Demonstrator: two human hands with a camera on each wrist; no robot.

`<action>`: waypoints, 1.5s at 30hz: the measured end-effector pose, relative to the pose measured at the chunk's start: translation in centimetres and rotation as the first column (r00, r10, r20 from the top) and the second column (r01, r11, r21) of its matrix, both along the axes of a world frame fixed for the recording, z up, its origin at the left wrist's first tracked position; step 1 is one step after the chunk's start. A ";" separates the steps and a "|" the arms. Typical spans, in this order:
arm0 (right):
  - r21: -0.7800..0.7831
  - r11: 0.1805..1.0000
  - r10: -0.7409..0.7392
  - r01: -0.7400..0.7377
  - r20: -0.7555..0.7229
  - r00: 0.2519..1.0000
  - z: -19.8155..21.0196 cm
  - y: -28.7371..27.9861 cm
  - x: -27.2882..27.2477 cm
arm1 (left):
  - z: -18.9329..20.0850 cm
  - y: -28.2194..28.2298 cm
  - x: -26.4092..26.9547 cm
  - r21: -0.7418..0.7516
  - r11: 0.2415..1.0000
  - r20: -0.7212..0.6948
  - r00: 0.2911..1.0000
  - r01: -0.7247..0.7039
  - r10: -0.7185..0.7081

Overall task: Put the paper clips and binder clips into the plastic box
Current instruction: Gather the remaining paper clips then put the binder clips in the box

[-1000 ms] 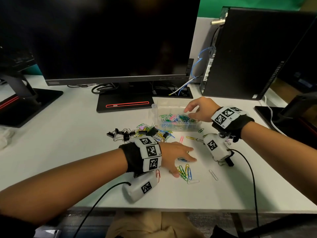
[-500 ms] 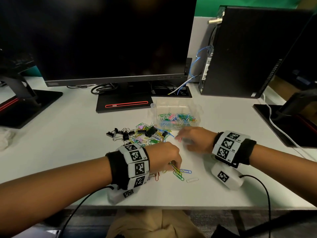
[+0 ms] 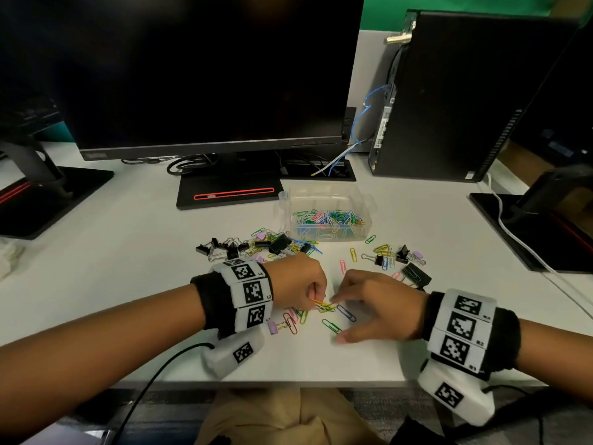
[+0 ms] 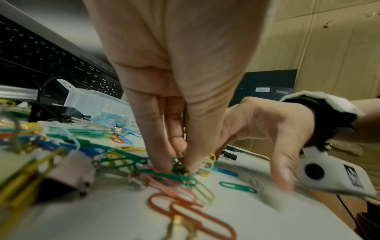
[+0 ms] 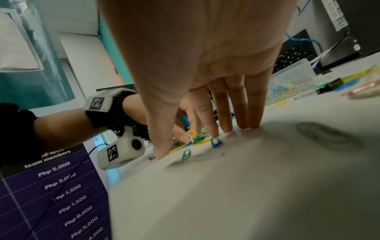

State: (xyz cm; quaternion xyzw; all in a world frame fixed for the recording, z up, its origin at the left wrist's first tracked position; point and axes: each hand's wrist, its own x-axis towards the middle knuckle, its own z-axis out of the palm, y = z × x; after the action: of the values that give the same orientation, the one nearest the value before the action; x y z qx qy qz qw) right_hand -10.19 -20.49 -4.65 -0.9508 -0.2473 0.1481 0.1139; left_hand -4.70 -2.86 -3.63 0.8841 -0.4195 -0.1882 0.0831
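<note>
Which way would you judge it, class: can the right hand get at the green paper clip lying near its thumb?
Probably yes. The green paper clip lies alone on bare table between the right hand's thumb and fingers, with nothing covering it; the left hand is pinching other clips beside it.

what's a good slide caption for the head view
Left hand pinches paper clips as right hand reaches in.

Readable text sits mostly on the purple poster [image 5: 51, 194] in the right wrist view, below the left hand's wrist camera [image 5: 121, 152]: "team members", then a column of amounts going down: "Php 5,000", "Php 3,0?0" (one digit smeared), "Php 1,500", "Php 1,500", "Php 6,000", "Php 5,000", and a cut-off "4,000". Wristband marker tiles [image 3: 253, 292] carry small "L1", "L2" labels in the head view. The monitor's [image 3: 192, 75] bezel logo is too small to read.
</note>
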 end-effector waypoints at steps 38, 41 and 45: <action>0.002 1.000 -0.028 0.028 -0.060 0.998 0.9 2.2 3.2 | 2.4 1.7 9.7 -0.455 0.794 0.061 0.875 -0.404 0.480; -0.009 0.999 -0.038 0.037 -0.074 0.997 0.9 2.5 3.5 | 1.8 3.1 9.6 -0.329 0.847 0.079 0.882 -0.417 0.465; -0.020 0.999 -0.041 0.039 -0.098 0.994 1.0 2.7 3.6 | 0.7 3.6 9.3 -0.101 0.906 0.058 0.906 -0.412 0.418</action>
State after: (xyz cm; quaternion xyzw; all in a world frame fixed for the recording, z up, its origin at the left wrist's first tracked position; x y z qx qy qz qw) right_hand -6.55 -17.80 -3.67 -0.9481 -0.2208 0.1945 0.1203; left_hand 4.62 0.76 -2.91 0.9554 -0.2325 -0.1128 0.1428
